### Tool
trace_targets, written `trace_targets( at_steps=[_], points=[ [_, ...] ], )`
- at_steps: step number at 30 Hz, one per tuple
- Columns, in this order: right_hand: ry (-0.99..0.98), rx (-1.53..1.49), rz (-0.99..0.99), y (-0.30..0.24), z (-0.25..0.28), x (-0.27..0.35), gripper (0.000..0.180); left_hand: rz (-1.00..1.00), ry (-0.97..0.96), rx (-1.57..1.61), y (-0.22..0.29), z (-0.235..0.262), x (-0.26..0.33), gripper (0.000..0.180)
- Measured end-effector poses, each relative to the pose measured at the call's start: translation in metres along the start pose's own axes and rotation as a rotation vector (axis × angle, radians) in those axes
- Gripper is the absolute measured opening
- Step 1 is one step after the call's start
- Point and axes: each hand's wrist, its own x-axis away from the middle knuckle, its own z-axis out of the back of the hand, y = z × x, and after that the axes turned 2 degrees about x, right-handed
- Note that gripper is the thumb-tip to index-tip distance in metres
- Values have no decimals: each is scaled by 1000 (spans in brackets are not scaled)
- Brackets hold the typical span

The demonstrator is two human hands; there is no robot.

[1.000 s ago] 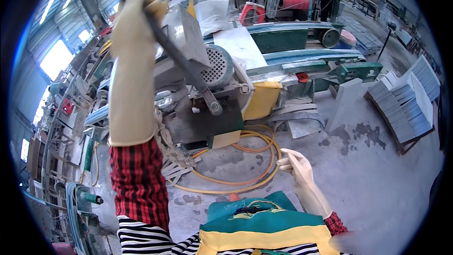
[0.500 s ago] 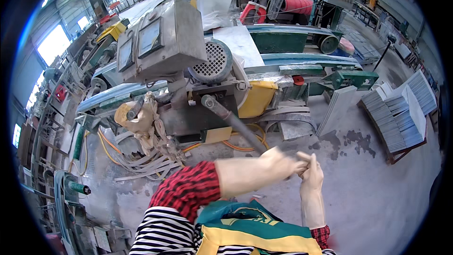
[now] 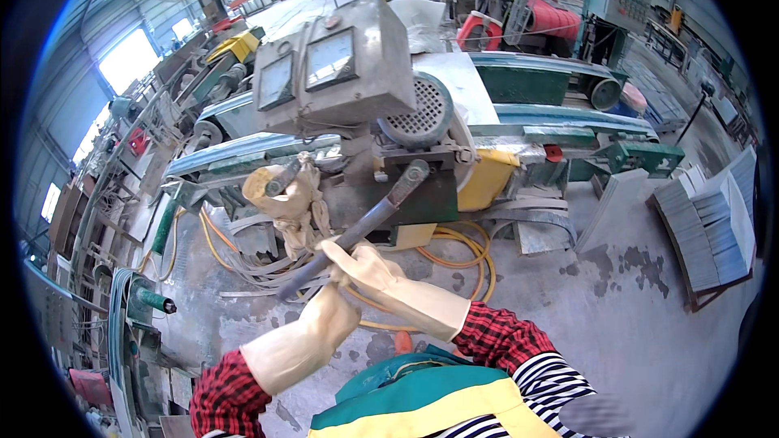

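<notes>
A long grey metal lever (image 3: 367,225) slants down to the left from its pivot on a dusty machine. My right hand (image 3: 357,264), in a long cream rubber glove, is closed round the lower part of this lever, whose free end shows beyond the fingers. Just below it, my left hand (image 3: 331,302), gloved alike, sits close against the right wrist and the lever. The left fingers are mostly hidden there. Above the lever are the machine's grey control box (image 3: 337,65) and a motor with a round mesh cover (image 3: 415,109).
A tied cloth bundle (image 3: 286,195) hangs left of the lever. Yellow hoses (image 3: 489,264) and pale straps (image 3: 243,272) lie on the floor. Stacked slabs (image 3: 706,219) stand on a rack at right, and a leaning slab (image 3: 613,207) is nearer the machine. Green-sided conveyors (image 3: 523,85) run behind.
The lever has swung from pointing lower right to pointing lower left. Both my hands have moved left with it, and the view has shifted somewhat.
</notes>
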Motion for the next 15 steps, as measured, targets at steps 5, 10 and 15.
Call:
trace_targets(
  at_steps=[5, 10, 15],
  points=[
    [-48, -384, 202, -54, -32, -23, 51, 238, 744, 1851, -15, -70, -3, 69],
    [2, -525, 145, -67, -40, -37, 58, -37, 1786, 2145, -69, -19, 33, 64],
    [-180, -454, 323, -81, 4, -9, 39, -214, 2048, 2583, -113, 62, 31, 42]
  ],
)
